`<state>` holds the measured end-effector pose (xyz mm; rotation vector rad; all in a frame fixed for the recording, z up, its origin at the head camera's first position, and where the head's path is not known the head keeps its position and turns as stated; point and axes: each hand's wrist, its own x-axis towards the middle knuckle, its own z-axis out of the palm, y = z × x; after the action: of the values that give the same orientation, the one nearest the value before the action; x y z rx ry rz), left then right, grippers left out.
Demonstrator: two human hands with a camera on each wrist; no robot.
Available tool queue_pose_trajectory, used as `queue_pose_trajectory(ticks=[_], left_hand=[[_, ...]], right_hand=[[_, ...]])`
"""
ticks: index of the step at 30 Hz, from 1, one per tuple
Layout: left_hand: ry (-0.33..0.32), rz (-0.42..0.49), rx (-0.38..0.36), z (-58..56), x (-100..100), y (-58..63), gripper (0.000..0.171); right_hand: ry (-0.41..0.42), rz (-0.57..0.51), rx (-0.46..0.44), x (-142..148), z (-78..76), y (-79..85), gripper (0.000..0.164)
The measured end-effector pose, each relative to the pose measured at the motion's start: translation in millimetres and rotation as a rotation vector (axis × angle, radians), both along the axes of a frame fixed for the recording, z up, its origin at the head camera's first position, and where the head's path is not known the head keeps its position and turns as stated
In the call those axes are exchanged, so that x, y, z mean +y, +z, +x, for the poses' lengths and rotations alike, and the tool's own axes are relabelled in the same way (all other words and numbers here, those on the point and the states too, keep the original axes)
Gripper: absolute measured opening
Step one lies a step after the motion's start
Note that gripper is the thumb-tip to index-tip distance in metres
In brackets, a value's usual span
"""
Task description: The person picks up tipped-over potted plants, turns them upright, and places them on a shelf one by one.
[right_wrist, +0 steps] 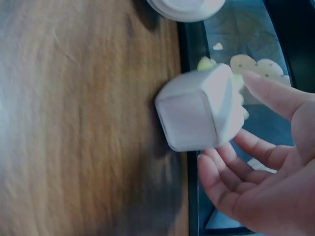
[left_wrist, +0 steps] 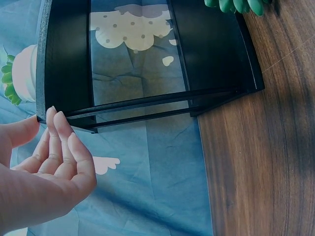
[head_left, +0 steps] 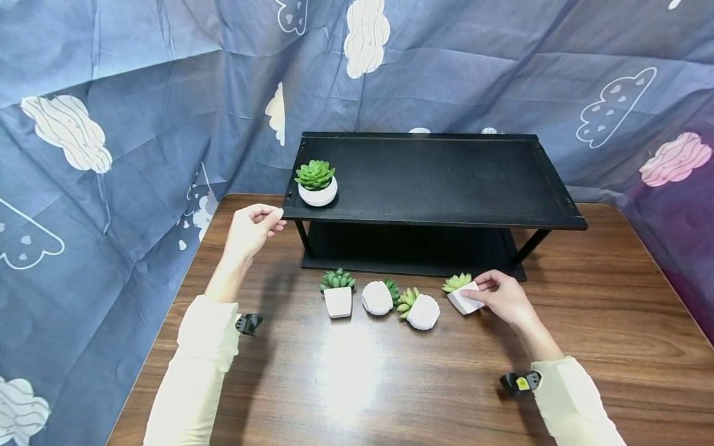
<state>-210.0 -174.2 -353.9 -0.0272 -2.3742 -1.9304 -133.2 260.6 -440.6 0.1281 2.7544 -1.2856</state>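
Pinching a square white pot (head_left: 466, 298) between thumb and fingers (right_wrist: 212, 172) of the right hand (head_left: 504, 299), just in front of the right part of the black shelf (head_left: 446, 179). Holding it tilted, with its lime-green succulent (head_left: 456, 282) leaning left; not telling lifted from touching the bench (head_left: 613, 310). Gripping the shelf's front left corner with the left hand (head_left: 249, 232), thumb above, fingers narrow below.

Seeing a tapered white pot (head_left: 338, 302) with dark green succulent (head_left: 337, 279) before the shelf's left part; not telling upright from tipped. Finding two round white pots lying sideways before the shelf's middle: the left one (head_left: 376, 298) pointing leaves right, the right one (head_left: 423, 312), slightly farther from the shelf, pointing leaves left. Noting a bowl-shaped white pot (head_left: 318, 194) with bright green succulent (head_left: 315, 174), standing upright atop the shelf near its front left corner. Seeing blue cloud-print cloth (head_left: 167, 124) hanging behind the shelf.
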Motion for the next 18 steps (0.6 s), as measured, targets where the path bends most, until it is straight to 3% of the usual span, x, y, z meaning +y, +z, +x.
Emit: queue_pose_trajectory(ticks=[6, 18], left_hand=[[-0.001, 0.003, 0.000, -0.5, -0.3, -0.1, 0.026], [0.010, 0.004, -0.002, -1.8, -1.1, -1.8, 0.024]], right_hand=[[-0.057, 0.115, -0.001, -9.0, 2.6, -3.3, 0.050], [-0.103, 0.157, -0.020, -17.4, 2.2, -7.1, 0.055]])
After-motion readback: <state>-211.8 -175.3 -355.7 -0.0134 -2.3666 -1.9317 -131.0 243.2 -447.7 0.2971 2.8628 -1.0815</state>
